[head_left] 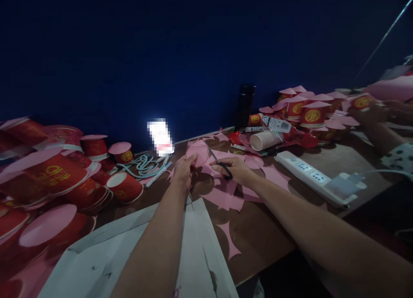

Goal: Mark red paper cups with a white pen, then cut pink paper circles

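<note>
My left hand [184, 172] pinches a piece of pink paper [199, 153] with a round outline. In my right hand [237, 169] is a pair of scissors [222, 164] with dark handles, its blades reaching up to the right edge of the paper. Whether the blades are apart is hard to make out. Pink paper scraps [222, 192] with curved cut edges lie under and around both hands on the brown table [258, 235]. One thin scrap [229, 240] lies apart, nearer the front edge.
Red paper cups [124, 187] with pink paper discs crowd the left; more cups [311, 115] stand at the back right. A glowing phone [160, 136], a coiled cable [145, 165], a black bottle [245, 106], a power strip [303, 173] and a white box [129, 255] surround me. Another person's hand [371, 115] holds a cup.
</note>
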Action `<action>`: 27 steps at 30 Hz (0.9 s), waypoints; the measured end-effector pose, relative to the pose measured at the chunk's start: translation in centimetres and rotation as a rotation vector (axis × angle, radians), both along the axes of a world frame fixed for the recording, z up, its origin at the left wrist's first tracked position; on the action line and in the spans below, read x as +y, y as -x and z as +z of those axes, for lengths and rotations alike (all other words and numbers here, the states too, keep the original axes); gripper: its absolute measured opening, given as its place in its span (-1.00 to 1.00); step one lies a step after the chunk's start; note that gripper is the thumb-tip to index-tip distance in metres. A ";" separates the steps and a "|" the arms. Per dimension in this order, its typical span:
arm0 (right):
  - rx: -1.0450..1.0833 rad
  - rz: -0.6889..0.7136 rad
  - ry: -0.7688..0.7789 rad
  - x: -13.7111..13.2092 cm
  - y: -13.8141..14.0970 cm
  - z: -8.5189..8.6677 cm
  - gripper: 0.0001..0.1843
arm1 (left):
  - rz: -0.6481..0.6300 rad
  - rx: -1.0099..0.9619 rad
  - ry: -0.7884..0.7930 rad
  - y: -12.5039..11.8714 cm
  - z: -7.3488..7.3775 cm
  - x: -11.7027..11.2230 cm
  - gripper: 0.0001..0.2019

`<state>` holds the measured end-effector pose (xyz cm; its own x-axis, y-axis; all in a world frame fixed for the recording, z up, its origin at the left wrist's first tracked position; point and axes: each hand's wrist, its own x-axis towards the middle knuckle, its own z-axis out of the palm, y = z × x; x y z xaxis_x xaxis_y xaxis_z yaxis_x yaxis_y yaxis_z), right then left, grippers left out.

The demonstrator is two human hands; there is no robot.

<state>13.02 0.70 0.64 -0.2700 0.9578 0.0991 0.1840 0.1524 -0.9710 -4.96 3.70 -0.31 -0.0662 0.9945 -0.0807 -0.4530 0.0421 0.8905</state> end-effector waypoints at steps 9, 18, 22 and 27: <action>-0.018 0.000 0.010 -0.3 0.1 0.6 -0.49 | 0.018 0.004 0.016 0.0 0.2 -0.1 -0.63; -0.027 0.019 -0.010 -0.2 0.0 0.5 -0.53 | 0.050 0.002 0.012 0.1 0.2 0.1 -0.64; -0.036 0.007 0.013 -0.4 0.1 0.8 -0.52 | 0.058 -0.010 0.023 0.0 0.4 -0.1 -0.64; -0.005 0.020 0.035 -0.3 0.2 0.6 -0.52 | 0.072 -0.009 0.014 0.0 0.5 -0.1 -0.62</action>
<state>12.83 0.39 1.22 -0.2896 0.9550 0.0638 0.1863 0.1216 -0.9749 -4.97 3.59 0.23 -0.1364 0.9861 -0.0953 -0.4633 0.0215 0.8860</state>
